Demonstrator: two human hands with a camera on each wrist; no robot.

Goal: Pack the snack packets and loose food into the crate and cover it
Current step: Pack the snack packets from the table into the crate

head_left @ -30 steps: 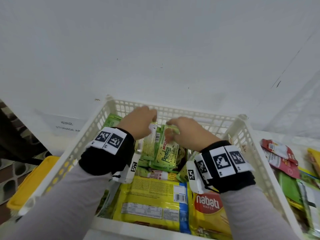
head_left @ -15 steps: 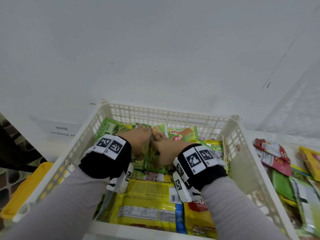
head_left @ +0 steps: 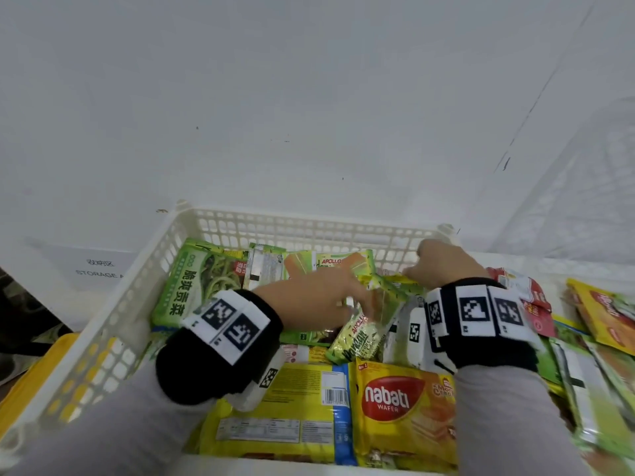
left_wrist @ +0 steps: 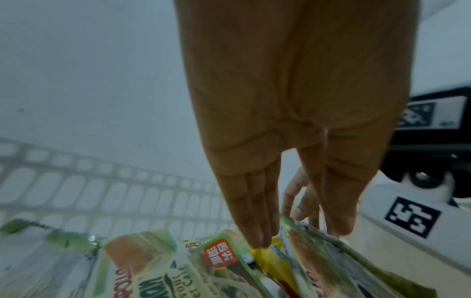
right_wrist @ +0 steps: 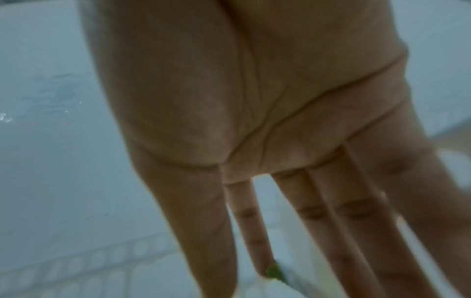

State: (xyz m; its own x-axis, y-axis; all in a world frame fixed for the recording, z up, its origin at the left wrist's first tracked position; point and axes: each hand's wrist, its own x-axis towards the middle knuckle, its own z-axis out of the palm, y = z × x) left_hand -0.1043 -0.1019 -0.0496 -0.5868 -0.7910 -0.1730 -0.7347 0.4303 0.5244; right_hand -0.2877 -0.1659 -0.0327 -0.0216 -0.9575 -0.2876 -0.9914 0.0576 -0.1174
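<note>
The white perforated plastic crate point(head_left: 144, 300) stood on the white worktop point(head_left: 536, 266) against a white wall, with no cover on it. Inside, along the crate's near edge, lay a flat yellow noodle pack with a barcode point(head_left: 281, 413) and, touching its right side, a yellow packet marked nabati wafer point(head_left: 405, 410). At the far left corner of the crate lay a large green packet printed with Chinese characters point(head_left: 196, 283), and along the far wall a green and orange Apollo wafer packet point(head_left: 330, 266) leaned over a smaller silver-backed one.

The left hand point(head_left: 309, 300) reached across the middle of the crate with its fingers point(left_wrist: 254, 211) straight and held together, their tips touching the heap of green packets; in the left wrist view nothing was curled round anything. A small green Apollo pandan cake packet point(head_left: 360, 338) lay tilted just under that hand. The right hand point(head_left: 443, 262) hung over the crate's far right corner, fingers point(right_wrist: 318, 221) stretched and slightly spread, one tip touching a green packet edge point(right_wrist: 274, 270), gripping nothing.

On the worktop beyond the crate's right wall lay loose red packets point(head_left: 529, 297), orange-yellow packets point(head_left: 608, 314) and green ones point(head_left: 584, 389), overlapping. A yellow plastic lid-like panel point(head_left: 37, 369) showed beyond the crate's left wall
</note>
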